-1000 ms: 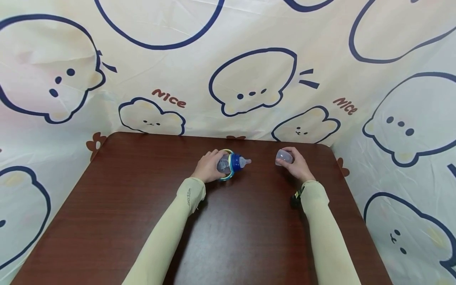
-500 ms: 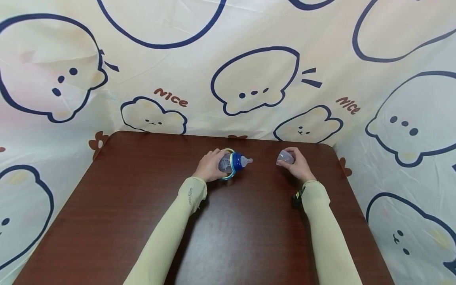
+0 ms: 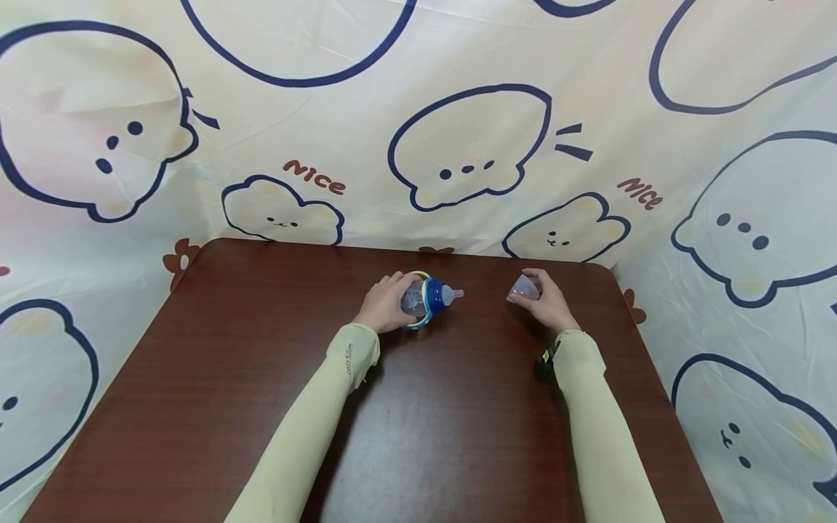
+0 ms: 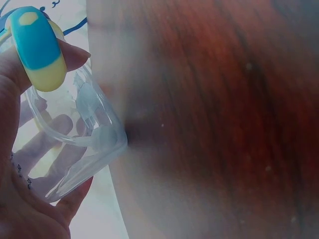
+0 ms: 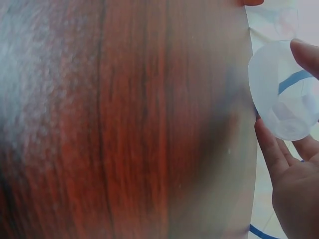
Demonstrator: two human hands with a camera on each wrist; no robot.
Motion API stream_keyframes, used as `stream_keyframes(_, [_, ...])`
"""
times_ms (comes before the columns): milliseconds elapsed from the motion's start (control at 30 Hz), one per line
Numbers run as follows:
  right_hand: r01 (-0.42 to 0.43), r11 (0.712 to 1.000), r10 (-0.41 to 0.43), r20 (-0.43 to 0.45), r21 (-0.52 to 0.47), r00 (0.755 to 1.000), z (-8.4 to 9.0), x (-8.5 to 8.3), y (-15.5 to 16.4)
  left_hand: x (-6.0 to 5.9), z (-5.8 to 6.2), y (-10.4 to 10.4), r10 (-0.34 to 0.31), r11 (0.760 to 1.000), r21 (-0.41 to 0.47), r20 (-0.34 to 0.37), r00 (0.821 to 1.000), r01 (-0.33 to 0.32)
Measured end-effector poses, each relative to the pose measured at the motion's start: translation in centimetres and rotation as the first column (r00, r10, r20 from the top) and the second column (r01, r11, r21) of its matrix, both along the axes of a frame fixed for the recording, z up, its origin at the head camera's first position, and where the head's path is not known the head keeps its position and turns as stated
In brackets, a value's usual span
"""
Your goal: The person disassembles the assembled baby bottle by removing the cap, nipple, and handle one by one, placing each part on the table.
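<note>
**A bottle in one hand, a cap in the other**

Your left hand grips the bottle. Your fingers curl round its clear body, and you can see them right through the plastic in the left wrist view. The bottle lies tipped on its side, low over the table, past the middle toward the far edge. Its blue ring and its soft teat point to your right, toward your other hand. A handle — blue and yellow — sits by your thumb.

Your right hand holds the cap. It is clear and round like a little dome. You pinch it between your thumb and your fingertips, with the other fingers under it. The cap is up near the far right corner of the table, and I cannot tell if it touches the wood.

The bottle and the cap are apart, with bare brown table between them. Both your arms wear pale yellow sleeves. A small black thing sits at your right wrist. Behind the table hangs a cloth with round cartoon faces and the word "Nice".
</note>
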State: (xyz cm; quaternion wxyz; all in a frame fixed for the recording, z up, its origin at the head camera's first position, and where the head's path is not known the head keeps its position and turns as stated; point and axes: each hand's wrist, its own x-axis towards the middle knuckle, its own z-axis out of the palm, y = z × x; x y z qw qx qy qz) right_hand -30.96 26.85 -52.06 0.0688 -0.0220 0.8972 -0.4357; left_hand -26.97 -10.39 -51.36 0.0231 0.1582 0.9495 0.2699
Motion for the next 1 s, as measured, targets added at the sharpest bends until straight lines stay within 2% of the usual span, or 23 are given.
stream_keyframes(467, [0.006, 1.000, -0.007, 0.028, 0.009, 1.000, -0.30, -0.13, 0.26, 0.07, 0.13, 0.02, -0.003, 1.000, 0.000, -0.008, 1.000, 0.003])
stream_keyframes(733, [-0.006, 1.000, 0.006, 0.016, 0.018, 1.000, -0.22, -0.20, 0.32, 0.01, 0.24, -0.02, -0.006, 1.000, 0.006, 0.000, 1.000, 0.006])
stream_keyframes(1000, [-0.008, 1.000, 0.007, 0.047, 0.023, 0.999, -0.38, -0.25, 0.58, 0.12, 0.32, 0.02, -0.003, 1.000, 0.002, 0.007, 1.000, 0.003])
